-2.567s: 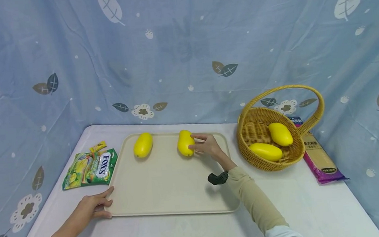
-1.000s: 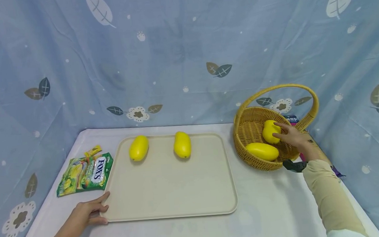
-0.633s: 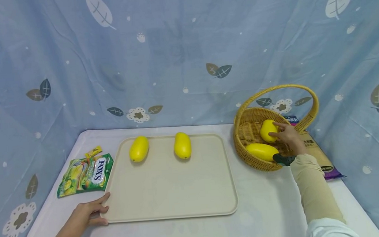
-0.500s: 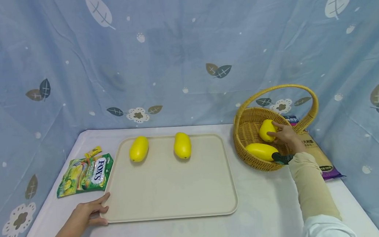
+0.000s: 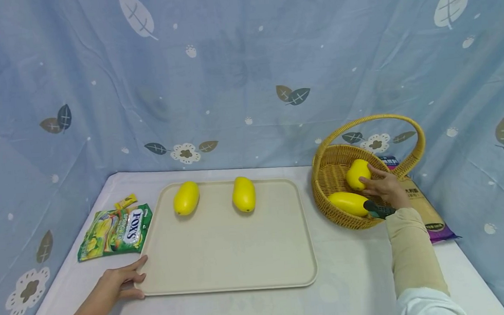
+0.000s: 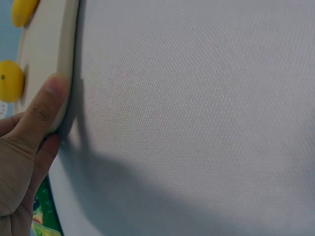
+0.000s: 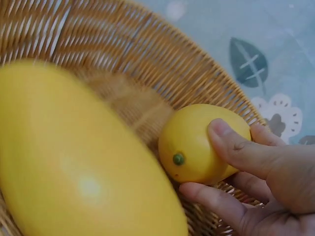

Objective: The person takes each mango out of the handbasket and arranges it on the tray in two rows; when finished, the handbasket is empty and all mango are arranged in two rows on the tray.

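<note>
At the right of the frame, a wicker basket (image 5: 333,167) holds two mangoes: the right hand (image 5: 386,188) grips the upper mango (image 5: 358,173) between thumb and fingers; the lower mango (image 5: 347,203) lies near it. The handle (image 5: 376,117) arches above. At centre, a beige tray (image 5: 232,246) bears a left mango (image 5: 186,198) and a right mango (image 5: 243,194); the left hand (image 5: 116,284) pinches its lower-left corner. Left of it lie a green bag (image 5: 114,231) and small packet (image 5: 126,201). The basket partly hides a package (image 5: 421,206), far right.
</note>
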Tool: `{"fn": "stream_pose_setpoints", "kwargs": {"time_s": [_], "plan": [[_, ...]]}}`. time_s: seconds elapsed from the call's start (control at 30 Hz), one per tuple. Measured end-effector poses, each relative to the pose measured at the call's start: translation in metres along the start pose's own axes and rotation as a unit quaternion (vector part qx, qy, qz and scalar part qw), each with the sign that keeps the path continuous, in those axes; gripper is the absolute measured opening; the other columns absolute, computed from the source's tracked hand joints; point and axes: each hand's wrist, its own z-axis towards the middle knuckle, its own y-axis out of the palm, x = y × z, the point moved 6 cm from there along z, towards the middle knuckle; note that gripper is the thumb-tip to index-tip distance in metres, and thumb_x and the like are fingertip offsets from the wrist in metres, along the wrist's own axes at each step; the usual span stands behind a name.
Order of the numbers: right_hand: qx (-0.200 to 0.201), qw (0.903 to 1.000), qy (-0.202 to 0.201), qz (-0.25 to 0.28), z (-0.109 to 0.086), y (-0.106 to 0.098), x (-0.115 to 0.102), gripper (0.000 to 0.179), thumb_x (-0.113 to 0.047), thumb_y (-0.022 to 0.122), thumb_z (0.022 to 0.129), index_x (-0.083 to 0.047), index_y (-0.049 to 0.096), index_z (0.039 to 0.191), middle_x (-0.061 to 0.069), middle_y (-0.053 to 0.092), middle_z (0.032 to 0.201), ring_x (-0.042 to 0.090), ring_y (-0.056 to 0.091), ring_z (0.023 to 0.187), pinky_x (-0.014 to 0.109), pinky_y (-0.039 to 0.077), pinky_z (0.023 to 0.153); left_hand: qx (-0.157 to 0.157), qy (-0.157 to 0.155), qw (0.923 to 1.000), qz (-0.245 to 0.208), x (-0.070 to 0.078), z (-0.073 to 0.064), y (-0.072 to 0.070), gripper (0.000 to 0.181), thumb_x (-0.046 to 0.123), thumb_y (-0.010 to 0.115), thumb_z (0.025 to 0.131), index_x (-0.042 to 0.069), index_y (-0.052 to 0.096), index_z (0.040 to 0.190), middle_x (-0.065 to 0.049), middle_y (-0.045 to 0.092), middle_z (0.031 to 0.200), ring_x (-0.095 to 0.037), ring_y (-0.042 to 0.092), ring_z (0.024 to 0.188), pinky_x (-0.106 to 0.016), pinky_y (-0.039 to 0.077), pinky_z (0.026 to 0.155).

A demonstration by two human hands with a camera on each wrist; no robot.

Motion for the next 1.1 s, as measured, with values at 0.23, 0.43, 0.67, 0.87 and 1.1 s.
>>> {"fn": "stream_pose_setpoints", "kwargs": {"time_s": [0.23, 0.43, 0.67, 0.87, 1.1], "plan": [[-0.018, 0.9957, 0.021, 0.089, -0.009, -0.001, -0.005, 0.083, -0.007, 0.062, 0.093, -0.020, 0.005, 0.152, 0.015, 0.028, 0.151, 0.004, 0.068, 0.082, 0.027, 0.055, 0.089, 0.026, 0.032, 0.9992, 0.002, 0.002, 0.000, 0.000, 0.042, 0.030, 0.082, 0.062, -0.001, 0.073, 0.089, -0.030, 0.054, 0.120, -0.021, 0.069, 0.095, -0.021, 0.059, 0.069], [-0.013, 0.9888, 0.050, 0.140, -0.016, 0.000, -0.006, 0.087, -0.008, 0.064, 0.092, -0.029, 0.005, 0.152, 0.012, -0.006, 0.159, 0.008, 0.070, 0.081, 0.020, 0.057, 0.079, 0.014, 0.019, 0.9997, 0.004, 0.002, 0.000, 0.000, 0.041, 0.030, 0.082, 0.062, -0.001, 0.073, 0.089, -0.030, 0.053, 0.121, -0.032, 0.067, 0.095, -0.025, 0.059, 0.070], [-0.044, 0.9707, 0.058, 0.229, -0.023, 0.001, -0.002, 0.085, -0.002, 0.057, 0.095, -0.032, 0.002, 0.152, 0.006, -0.011, 0.159, 0.014, 0.070, 0.084, 0.025, 0.055, 0.087, -0.001, 0.000, 1.0000, 0.000, 0.001, 0.000, 0.001, 0.040, 0.027, 0.082, 0.063, -0.002, 0.073, 0.090, -0.031, 0.052, 0.123, -0.037, 0.065, 0.096, -0.028, 0.059, 0.072], [-0.052, 0.9648, 0.053, 0.252, -0.025, 0.000, -0.001, 0.084, 0.000, 0.056, 0.095, -0.032, 0.003, 0.152, 0.005, -0.003, 0.160, 0.014, 0.070, 0.084, 0.031, 0.053, 0.093, -0.011, -0.006, 0.9999, 0.004, 0.001, 0.000, 0.001, 0.041, 0.028, 0.081, 0.063, -0.002, 0.073, 0.091, -0.031, 0.052, 0.124, -0.036, 0.065, 0.096, -0.028, 0.059, 0.072], [-0.059, 0.9538, 0.032, 0.293, -0.034, 0.006, -0.007, 0.084, 0.006, 0.053, 0.094, -0.032, 0.005, 0.151, 0.002, 0.067, 0.091, 0.021, 0.071, 0.083, 0.038, 0.056, 0.088, -0.024, -0.023, 0.9994, -0.004, 0.002, 0.002, 0.000, 0.040, 0.027, 0.081, 0.065, -0.001, 0.073, 0.092, -0.030, 0.052, 0.126, -0.037, 0.064, 0.099, -0.027, 0.059, 0.074]]}}
